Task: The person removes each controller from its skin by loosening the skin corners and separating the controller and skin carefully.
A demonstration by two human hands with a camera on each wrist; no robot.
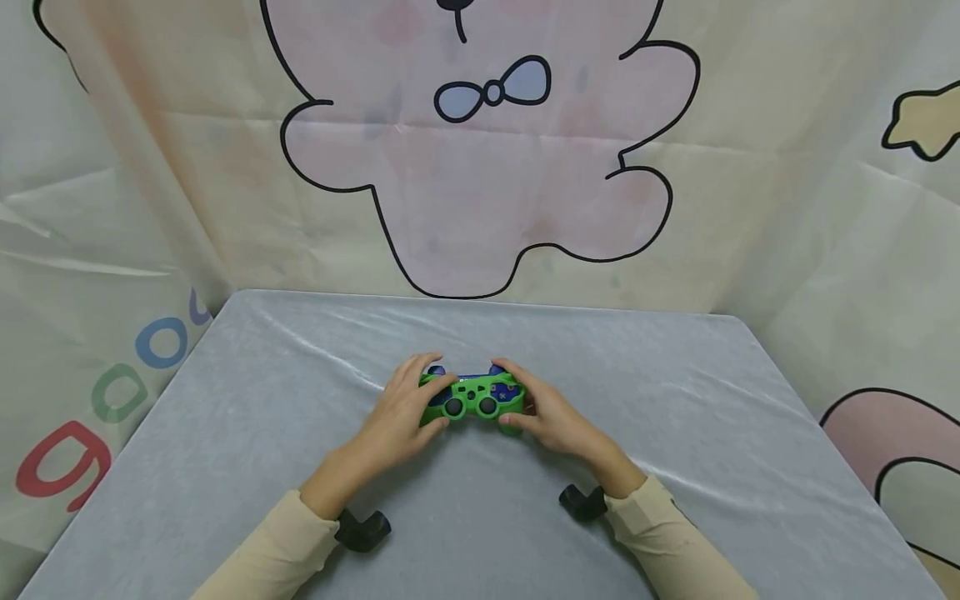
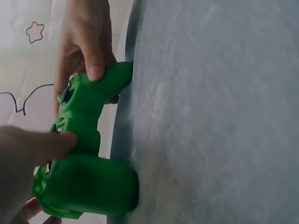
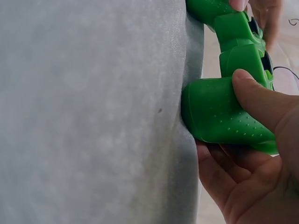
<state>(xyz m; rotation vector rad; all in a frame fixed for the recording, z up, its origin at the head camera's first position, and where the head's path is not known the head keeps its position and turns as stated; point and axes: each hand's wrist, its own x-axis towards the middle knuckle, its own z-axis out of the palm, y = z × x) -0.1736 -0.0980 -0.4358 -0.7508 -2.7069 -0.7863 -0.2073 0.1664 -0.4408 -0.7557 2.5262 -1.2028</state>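
Note:
A game controller [image 1: 470, 396], green with blue patches and two black thumbsticks, is at the middle of the grey cloth-covered table. My left hand [image 1: 401, 408] holds its left side, one finger reaching over the top face and the thumb near the lower edge. At the other end, my right hand [image 1: 558, 421] grips the right handle. In the right wrist view, the thumb [image 3: 254, 95] lies on the green handle [image 3: 224, 112] while the other fingers curl beneath. The handle ends rest against the cloth in the left wrist view, where the controller [image 2: 88, 186] stands tilted up.
The grey tablecloth [image 1: 465, 517] has slight wrinkles. Behind the table hangs a cream curtain [image 1: 750, 208] with a pink cartoon figure and a blue bow. Black wrist mounts [image 1: 362, 532] stick out from both sleeves, close over the cloth.

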